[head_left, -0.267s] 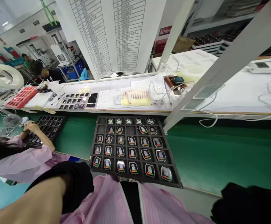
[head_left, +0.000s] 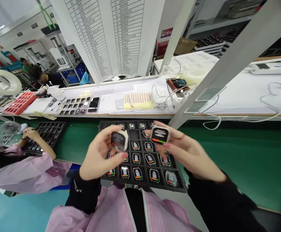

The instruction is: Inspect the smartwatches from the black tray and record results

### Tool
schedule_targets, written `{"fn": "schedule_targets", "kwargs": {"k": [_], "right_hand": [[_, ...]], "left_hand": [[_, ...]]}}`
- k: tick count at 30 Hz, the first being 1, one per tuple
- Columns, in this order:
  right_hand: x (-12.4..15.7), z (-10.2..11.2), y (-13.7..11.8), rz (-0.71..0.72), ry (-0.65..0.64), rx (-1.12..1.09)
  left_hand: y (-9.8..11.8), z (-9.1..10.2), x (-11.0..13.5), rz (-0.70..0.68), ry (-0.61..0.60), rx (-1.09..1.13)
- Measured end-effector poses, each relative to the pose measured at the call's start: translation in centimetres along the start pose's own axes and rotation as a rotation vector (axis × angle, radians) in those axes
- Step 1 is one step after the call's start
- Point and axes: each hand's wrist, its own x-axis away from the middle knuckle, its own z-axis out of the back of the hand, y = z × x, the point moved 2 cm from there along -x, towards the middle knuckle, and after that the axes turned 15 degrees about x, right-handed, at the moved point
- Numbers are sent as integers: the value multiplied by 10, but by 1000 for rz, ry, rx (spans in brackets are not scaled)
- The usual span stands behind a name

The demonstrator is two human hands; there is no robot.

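Left watch (head_left: 118, 140), right watch (head_left: 159, 135): centre of frame, above black tray (head_left: 134, 135); pinched by left hand (head_left: 97, 155), right hand (head_left: 188, 149) respectively. Presumably light, rigid, slick, scratch-prone; best gripped by side rims.

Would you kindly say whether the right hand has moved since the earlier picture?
Yes: unseen before, the right hand has come in leftward, over the black tray.

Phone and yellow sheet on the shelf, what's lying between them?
White papers lie between the phone and the yellow sheet, as the head view shows.
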Motion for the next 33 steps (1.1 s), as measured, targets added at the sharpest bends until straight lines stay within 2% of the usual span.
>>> {"fn": "schedule_targets", "kwargs": {"k": [4, 6, 9, 16, 22, 28, 33], "right_hand": [[-20, -16, 28, -83, -46, -69], [-28, -23, 32, -91, -57, -89], [-32, -26, 31, -103, -22, -104], [-37, -29, 33, -144, 84, -132], [-37, -27, 35, -117, 78, -194], [-38, -22, 23, -94, 71, -213], [-38, -21, 17, -82, 69, -184]], "left_hand": [[-34, -1, -19, 108, 59, 41], [-47, -2, -23, 128, 71, 57], [-56, -6, -23, 128, 42, 60], [-61, -18, -26, 100, 14, 65], [-63, -16, -29, 69, 17, 64], [-53, -17, -33, -17, 42, 49], [-43, -18, -34, -31, 19, 85]]}}
